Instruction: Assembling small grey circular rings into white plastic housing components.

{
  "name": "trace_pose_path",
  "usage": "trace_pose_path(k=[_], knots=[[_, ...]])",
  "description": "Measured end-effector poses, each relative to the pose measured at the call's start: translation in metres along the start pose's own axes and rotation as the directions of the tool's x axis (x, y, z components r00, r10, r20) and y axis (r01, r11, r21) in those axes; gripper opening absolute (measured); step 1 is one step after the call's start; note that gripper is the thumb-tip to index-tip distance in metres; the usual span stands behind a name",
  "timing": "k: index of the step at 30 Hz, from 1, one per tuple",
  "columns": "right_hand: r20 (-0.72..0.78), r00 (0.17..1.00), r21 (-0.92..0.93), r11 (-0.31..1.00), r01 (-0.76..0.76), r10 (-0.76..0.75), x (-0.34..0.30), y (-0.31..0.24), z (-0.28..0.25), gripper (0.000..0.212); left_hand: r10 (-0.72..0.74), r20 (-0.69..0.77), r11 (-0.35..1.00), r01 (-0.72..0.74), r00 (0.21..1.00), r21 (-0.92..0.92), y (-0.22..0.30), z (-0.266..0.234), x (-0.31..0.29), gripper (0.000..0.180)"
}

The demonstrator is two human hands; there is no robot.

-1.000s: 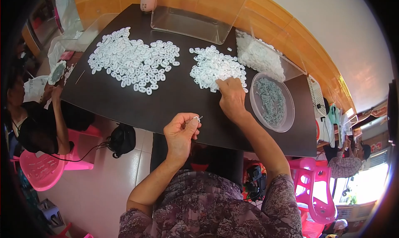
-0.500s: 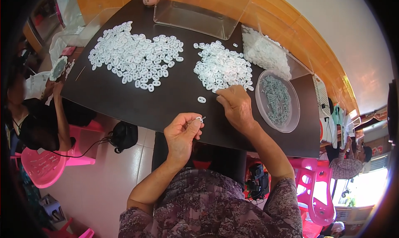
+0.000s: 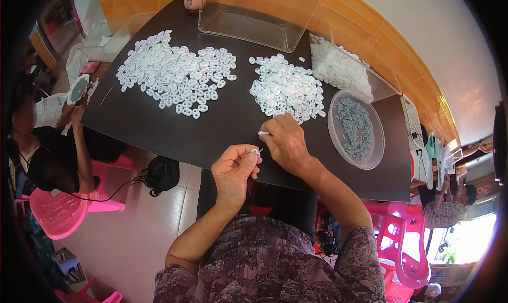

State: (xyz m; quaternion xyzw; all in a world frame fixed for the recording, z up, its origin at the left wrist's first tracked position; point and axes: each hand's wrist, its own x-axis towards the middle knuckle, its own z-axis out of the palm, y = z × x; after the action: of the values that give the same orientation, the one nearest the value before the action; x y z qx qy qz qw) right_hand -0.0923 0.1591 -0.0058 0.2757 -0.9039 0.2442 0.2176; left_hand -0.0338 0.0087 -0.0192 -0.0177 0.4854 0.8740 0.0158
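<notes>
My left hand is closed near the table's front edge, thumb and fingers pinching a small white plastic piece with a thin grey pin sticking out beside it. Just beyond it, my right hand grips a white oval piece between thumb and forefinger. A heap of white two-holed oval pieces lies right behind my right hand. Another, wider heap of such ovals spreads over the table's left side. To the right, a round clear bowl contains many small grey-green parts.
A clear plastic box stands at the table's back. A clear bin holds more white pieces at the back right. A thin stick lies near the left edge. Another person sits at left by a pink chair.
My right hand has moved left and nearer from the right-hand heap. The single oval that lay on the table is now between its fingers. My left hand has stayed almost still.
</notes>
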Motion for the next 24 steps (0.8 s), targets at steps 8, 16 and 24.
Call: trace_pose_path(k=[8,16,24], knots=[[0.361,0.780,0.752,0.334,-0.568,0.511,-0.011,-0.010,-0.028,0.014,-0.011,-0.006,0.999,0.011,1.000,-0.039,0.003,0.006,0.001,0.015],[0.383,0.760,0.778,0.261,-0.572,0.525,-0.018,-0.014,-0.033,0.015,-0.035,-0.006,0.997,0.036,0.999,0.067,0.005,0.011,-0.004,0.016],[0.384,0.770,0.790,0.250,-0.560,0.509,-0.017,-0.023,-0.035,0.013,-0.050,-0.001,0.995,0.050,0.999,0.085,0.007,0.012,-0.006,0.014]])
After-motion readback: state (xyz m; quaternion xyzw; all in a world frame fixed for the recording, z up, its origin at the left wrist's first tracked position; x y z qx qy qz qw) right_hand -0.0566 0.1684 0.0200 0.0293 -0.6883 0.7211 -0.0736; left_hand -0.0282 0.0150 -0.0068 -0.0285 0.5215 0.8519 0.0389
